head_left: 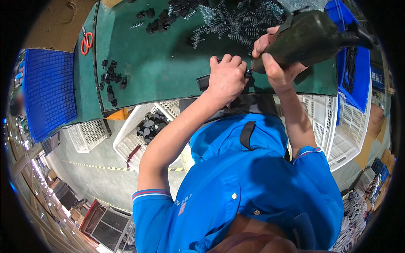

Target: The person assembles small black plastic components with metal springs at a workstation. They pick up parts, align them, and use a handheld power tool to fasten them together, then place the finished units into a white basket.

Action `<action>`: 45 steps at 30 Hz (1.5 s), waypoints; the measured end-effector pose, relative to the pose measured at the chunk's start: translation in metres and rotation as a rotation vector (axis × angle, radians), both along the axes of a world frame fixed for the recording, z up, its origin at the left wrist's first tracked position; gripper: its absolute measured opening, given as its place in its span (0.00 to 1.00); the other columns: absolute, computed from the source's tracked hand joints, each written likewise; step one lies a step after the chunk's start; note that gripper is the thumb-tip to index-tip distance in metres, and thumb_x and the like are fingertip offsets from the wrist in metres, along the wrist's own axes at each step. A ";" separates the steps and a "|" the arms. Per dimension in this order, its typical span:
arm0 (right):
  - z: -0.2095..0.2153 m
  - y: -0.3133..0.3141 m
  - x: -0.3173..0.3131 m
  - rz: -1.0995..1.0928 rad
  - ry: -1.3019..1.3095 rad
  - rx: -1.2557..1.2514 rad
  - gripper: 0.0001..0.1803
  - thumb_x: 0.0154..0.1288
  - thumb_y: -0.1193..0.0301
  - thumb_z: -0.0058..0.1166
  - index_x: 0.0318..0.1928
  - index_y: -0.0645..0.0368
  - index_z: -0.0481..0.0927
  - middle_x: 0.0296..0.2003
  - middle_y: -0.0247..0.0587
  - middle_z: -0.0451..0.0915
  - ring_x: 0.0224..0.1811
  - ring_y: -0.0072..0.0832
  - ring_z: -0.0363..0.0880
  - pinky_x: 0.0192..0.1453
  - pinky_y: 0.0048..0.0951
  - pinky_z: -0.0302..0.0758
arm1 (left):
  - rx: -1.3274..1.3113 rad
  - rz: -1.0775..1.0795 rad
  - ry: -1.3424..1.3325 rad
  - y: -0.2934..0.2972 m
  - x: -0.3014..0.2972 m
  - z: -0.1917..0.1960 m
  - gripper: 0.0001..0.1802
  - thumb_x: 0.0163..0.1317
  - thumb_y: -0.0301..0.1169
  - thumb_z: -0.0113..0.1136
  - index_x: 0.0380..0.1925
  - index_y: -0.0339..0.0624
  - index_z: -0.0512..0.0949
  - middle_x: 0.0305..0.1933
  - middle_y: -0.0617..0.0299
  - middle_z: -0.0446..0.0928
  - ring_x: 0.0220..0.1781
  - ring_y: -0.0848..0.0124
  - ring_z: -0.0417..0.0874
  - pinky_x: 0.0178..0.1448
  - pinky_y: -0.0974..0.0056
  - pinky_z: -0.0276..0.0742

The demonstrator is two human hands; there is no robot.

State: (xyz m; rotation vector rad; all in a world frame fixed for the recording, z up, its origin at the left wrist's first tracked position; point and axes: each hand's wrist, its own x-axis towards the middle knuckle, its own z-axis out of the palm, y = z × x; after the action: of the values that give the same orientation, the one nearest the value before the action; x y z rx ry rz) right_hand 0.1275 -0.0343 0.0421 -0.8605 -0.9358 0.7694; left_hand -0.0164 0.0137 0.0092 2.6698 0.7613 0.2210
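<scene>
Upper centre: one bare left hand (228,78), fingers curled down and grasping a black, straight-edged part (203,82) at the near edge of a green-covered tabletop (147,63); contact partly hidden. Upper right: one bare right hand (282,69), fingers wrapped round a dark green, round-bodied power tool (310,38), its nose pointing left, just beside the left hand. Top centre: a heap of silvery coil springs (230,23), with small black moulded pieces (162,20) to its left. Upper left: red-orange-handled scissors (86,43) and a blue, grid-patterned plastic tray (49,90). Left of centre, below the tabletop: one white slatted plastic basket (125,131) contained black and grey pieces (149,126).
</scene>
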 end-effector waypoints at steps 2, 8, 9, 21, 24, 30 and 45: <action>-0.016 -0.003 0.003 0.139 0.065 0.009 0.26 0.58 0.75 0.55 0.57 0.67 0.68 0.46 0.40 0.79 0.51 0.28 0.78 0.63 0.34 0.70 | 0.026 0.005 -0.032 -0.002 0.000 -0.004 0.16 0.46 0.39 0.71 0.34 0.48 0.81 0.37 0.65 0.75 0.47 0.64 0.74 0.49 0.50 0.63; -0.023 -0.001 0.007 0.244 0.105 0.071 0.28 0.58 0.78 0.56 0.60 0.66 0.69 0.48 0.41 0.81 0.49 0.24 0.79 0.55 0.29 0.74 | 0.016 0.001 0.054 -0.002 0.002 0.004 0.16 0.47 0.39 0.70 0.35 0.47 0.83 0.39 0.64 0.78 0.50 0.64 0.75 0.49 0.50 0.63; -0.018 0.000 0.006 0.190 0.085 0.073 0.28 0.55 0.82 0.58 0.59 0.66 0.71 0.47 0.40 0.82 0.45 0.23 0.80 0.49 0.25 0.78 | 0.010 -0.007 0.054 -0.004 0.004 0.003 0.14 0.47 0.39 0.70 0.33 0.46 0.83 0.40 0.63 0.79 0.51 0.64 0.75 0.50 0.50 0.64; 0.067 -0.071 0.109 -0.543 -0.212 -0.338 0.13 0.57 0.70 0.64 0.39 0.66 0.79 0.26 0.33 0.79 0.25 0.18 0.76 0.31 0.21 0.72 | 0.112 -0.002 0.151 -0.004 0.012 0.003 0.18 0.47 0.40 0.71 0.37 0.46 0.82 0.40 0.62 0.75 0.49 0.61 0.75 0.50 0.50 0.66; 0.021 -0.091 0.151 -0.691 -0.476 -0.658 0.16 0.57 0.63 0.69 0.37 0.62 0.80 0.26 0.31 0.78 0.23 0.17 0.73 0.29 0.21 0.69 | 0.009 0.041 -0.012 -0.002 0.003 -0.004 0.19 0.45 0.40 0.72 0.38 0.47 0.83 0.40 0.63 0.76 0.48 0.62 0.75 0.51 0.53 0.65; -0.012 -0.107 0.149 -0.671 0.073 -0.675 0.16 0.60 0.66 0.67 0.41 0.63 0.79 0.25 0.35 0.78 0.21 0.22 0.75 0.26 0.26 0.73 | -0.095 0.109 -0.144 0.002 -0.007 -0.008 0.20 0.44 0.39 0.72 0.40 0.48 0.85 0.39 0.63 0.77 0.48 0.63 0.75 0.51 0.56 0.64; 0.091 -0.022 0.031 -0.461 0.111 -0.358 0.08 0.59 0.71 0.59 0.35 0.64 0.79 0.25 0.35 0.79 0.24 0.23 0.76 0.30 0.24 0.72 | 0.190 0.067 0.116 -0.007 0.014 -0.006 0.15 0.49 0.42 0.70 0.33 0.46 0.82 0.39 0.63 0.76 0.47 0.61 0.77 0.49 0.49 0.66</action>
State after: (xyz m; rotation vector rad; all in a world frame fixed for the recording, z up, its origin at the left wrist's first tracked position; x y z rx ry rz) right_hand 0.1581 -0.0563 0.1328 -1.2784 -0.4747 0.5798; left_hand -0.0022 0.0065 0.0027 2.8586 0.9088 0.1644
